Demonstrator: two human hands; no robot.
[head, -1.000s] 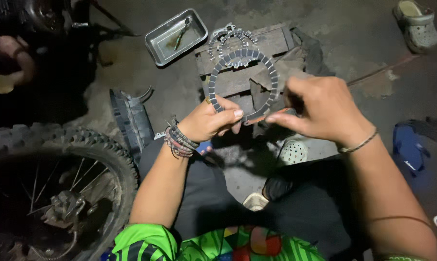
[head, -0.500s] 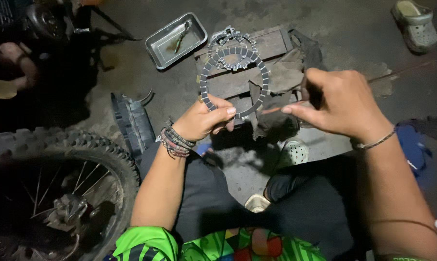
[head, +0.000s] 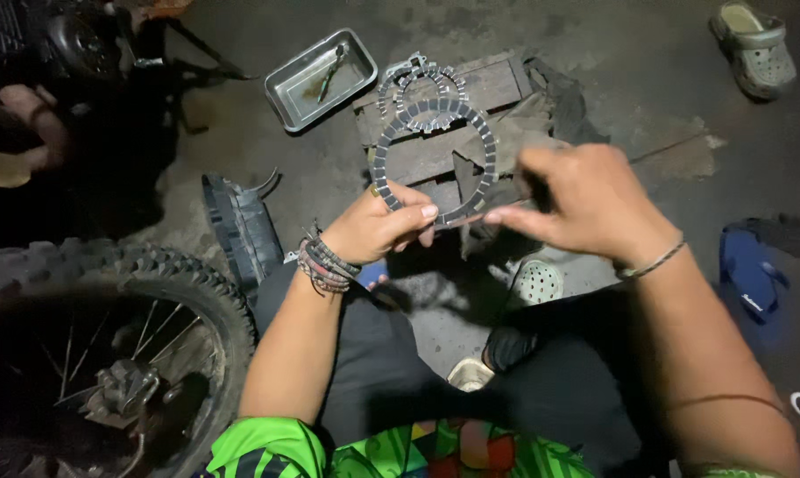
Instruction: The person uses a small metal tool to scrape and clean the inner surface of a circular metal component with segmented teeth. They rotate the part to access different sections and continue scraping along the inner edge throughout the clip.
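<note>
Knobby black rubber tyre on a spoked wheel (head: 108,354) sits nearest, at the lower left. Above the person's lap, the left hand (head: 378,226) — wrist wrapped in braided bands — pinches the lower edge of a flat grey metal ring with notched segments (head: 431,159), held upright. The right hand (head: 586,199) is closed narrow, thumb and forefinger meeting at the ring's lower right rim. Beyond lies a worn wooden plank block (head: 453,150) bearing more toothed rings (head: 422,75) — farther left, a shallow rectangular metal tray (head: 289,88).
</note>
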